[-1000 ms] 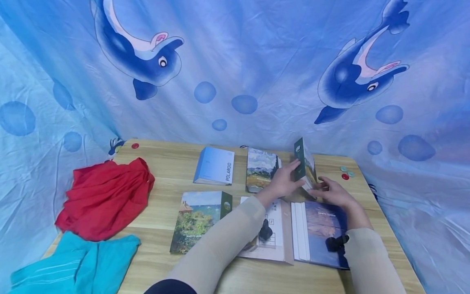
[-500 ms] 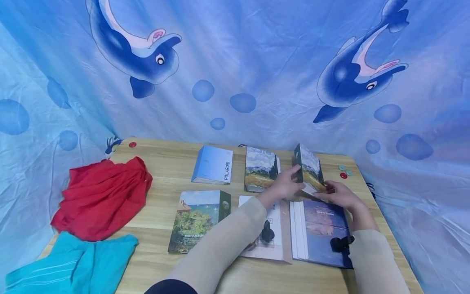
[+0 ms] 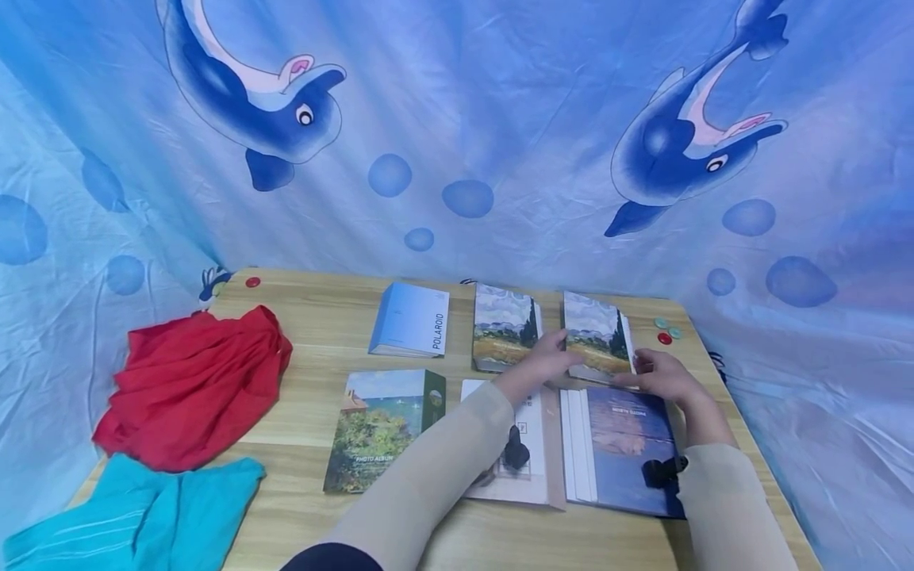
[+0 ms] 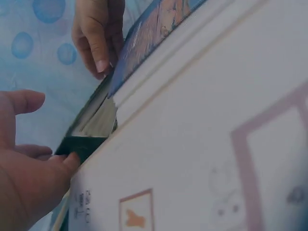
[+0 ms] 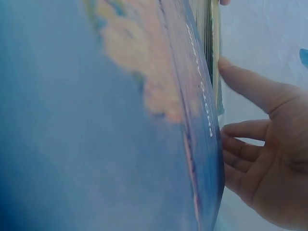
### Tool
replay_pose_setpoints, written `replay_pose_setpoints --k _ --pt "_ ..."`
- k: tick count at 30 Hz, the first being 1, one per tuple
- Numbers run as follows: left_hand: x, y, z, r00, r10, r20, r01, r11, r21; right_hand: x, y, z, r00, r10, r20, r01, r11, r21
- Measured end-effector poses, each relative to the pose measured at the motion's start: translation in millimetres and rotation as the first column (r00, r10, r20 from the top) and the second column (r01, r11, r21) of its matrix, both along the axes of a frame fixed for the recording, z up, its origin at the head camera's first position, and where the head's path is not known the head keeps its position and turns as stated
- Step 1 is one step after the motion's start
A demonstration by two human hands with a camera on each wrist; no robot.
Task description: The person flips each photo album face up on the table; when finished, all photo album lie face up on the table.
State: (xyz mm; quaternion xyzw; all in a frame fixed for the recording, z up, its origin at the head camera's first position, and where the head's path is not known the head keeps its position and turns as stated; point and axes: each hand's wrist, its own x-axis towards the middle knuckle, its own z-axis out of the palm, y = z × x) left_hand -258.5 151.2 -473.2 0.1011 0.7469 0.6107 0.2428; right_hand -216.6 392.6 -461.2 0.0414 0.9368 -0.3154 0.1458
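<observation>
In the head view, a photo album with a wheat-field painting cover (image 3: 594, 331) lies at the back right of the table. My left hand (image 3: 546, 361) is at its left edge; in the left wrist view the thumb stands apart and the fingertips touch the green spine (image 4: 86, 146). My right hand (image 3: 660, 374) is at its lower right corner, and in the right wrist view the thumb touches the page edge while the other fingers bend loosely. A matching album (image 3: 503, 325) lies to the left. Closer to me is a blue-purple photo album (image 3: 628, 444).
A blue Polaroid album (image 3: 414, 317), a garden-cover album (image 3: 382, 424) and a white printed album (image 3: 524, 476), partly under my left forearm, share the table (image 3: 321, 317). Red cloth (image 3: 200, 381) and teal cloth (image 3: 157, 507) lie left. Small discs (image 3: 665, 338) sit back right.
The wheat-field album was tilted up with its green spine facing left; it has come down flat, cover up. Both hands stay at its sides, the left with its fingers looser.
</observation>
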Motion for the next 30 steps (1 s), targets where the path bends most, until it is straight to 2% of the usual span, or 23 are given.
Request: replay_pose_setpoints --k 10,15,18,23,28,30 --pt "0.8 -15.0 11.9 0.993 0.012 -0.114 -0.025 0.994 -0.106 1.8 -12.3 8.8 0.991 -0.044 -0.125 0.037 0.998 -0.057" --pt "4.9 -29.6 20.5 0.979 -0.006 -0.204 -0.032 0.983 -0.181 3.5 -19.2 13.7 0.985 -0.048 -0.165 0.035 0.996 -0.079" --pt "7.5 -40.7 28.0 0.959 -0.038 -0.281 -0.027 0.974 -0.224 5.4 -23.3 17.2 0.981 -0.033 -0.193 0.016 0.996 -0.091" --pt "15.2 -65.0 43.9 0.923 -0.133 -0.362 0.031 0.961 -0.275 13.1 -31.7 23.6 0.968 0.016 -0.250 -0.045 0.993 -0.112" --pt "24.7 -95.5 57.6 0.864 -0.237 -0.445 0.095 0.943 -0.319 22.4 -47.3 30.5 0.936 0.061 -0.346 -0.122 0.980 -0.159" --pt "28.8 -108.8 62.4 0.838 -0.263 -0.478 0.102 0.936 -0.336 24.7 -55.0 33.5 0.921 0.075 -0.382 -0.151 0.973 -0.174"
